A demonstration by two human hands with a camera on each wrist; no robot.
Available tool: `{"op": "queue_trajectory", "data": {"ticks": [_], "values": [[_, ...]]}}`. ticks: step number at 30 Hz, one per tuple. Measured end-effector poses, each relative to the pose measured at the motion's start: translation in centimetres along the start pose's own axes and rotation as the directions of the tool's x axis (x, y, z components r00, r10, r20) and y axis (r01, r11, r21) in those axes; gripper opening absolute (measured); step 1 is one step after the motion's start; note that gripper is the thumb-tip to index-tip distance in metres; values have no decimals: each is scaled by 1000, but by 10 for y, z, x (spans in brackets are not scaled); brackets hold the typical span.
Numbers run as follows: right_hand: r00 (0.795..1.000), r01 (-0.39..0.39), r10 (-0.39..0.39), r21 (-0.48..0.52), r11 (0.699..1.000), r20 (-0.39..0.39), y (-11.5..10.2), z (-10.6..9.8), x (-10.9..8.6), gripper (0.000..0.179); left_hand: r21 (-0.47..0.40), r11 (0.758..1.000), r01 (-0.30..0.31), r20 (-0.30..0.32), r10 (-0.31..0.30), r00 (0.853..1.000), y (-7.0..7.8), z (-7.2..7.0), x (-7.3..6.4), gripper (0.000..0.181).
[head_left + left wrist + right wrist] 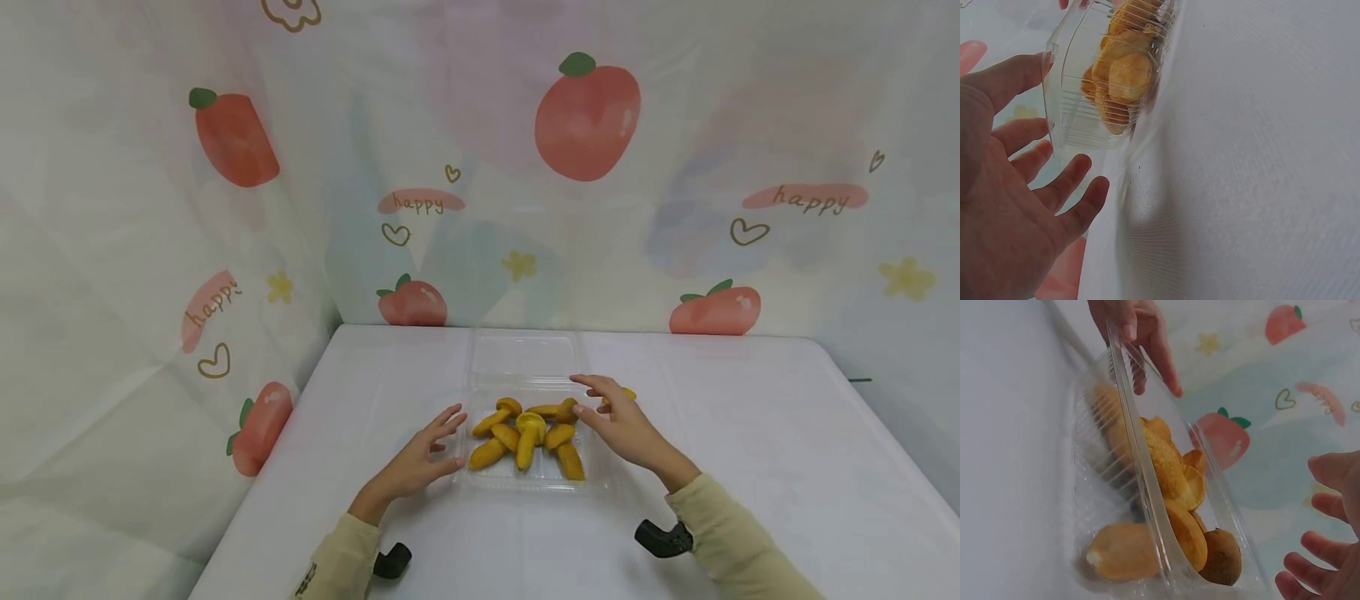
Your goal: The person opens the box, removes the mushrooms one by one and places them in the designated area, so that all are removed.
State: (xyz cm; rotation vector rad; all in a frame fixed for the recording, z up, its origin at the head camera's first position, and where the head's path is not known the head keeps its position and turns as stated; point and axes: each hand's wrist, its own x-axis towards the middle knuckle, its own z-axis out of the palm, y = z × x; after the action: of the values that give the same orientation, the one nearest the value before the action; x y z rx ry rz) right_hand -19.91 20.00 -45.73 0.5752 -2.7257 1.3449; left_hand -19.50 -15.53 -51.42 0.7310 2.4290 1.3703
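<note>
A clear plastic clamshell box lies on the table with its lid folded back at the far side. Inside it are several yellow-brown mushrooms, some lying across others. My left hand is at the box's left side, fingers spread and slightly bent; in the left wrist view the thumb and a finger meet the clear rim. By the right side hovers my right hand, its fingers loosely extended and holding nothing. Beyond that hand a yellow piece shows, mostly hidden behind the fingers.
A white cloth covers the table. Printed fabric hangs behind and on the left. Dark devices are on both wrists, the right one and the left one, low above the cloth.
</note>
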Motion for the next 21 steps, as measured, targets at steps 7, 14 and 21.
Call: {"op": "queue_trajectory", "data": {"ticks": [7, 14, 21], "values": [[999, 20, -20, 0, 1000, 31, -9, 14, 0, 48, -5, 1000, 0, 5, 0, 1000, 0, 0, 0, 70], [997, 38, -38, 2, 999, 61, -13, 27, 1, 48, -2, 1000, -1, 10, 1, 1000, 1, 0, 0, 70], [992, 23, -25, 18, 1000, 125, -16, 33, 2, 48, 4, 1000, -5, 12, 5, 1000, -1, 0, 1, 70]]}}
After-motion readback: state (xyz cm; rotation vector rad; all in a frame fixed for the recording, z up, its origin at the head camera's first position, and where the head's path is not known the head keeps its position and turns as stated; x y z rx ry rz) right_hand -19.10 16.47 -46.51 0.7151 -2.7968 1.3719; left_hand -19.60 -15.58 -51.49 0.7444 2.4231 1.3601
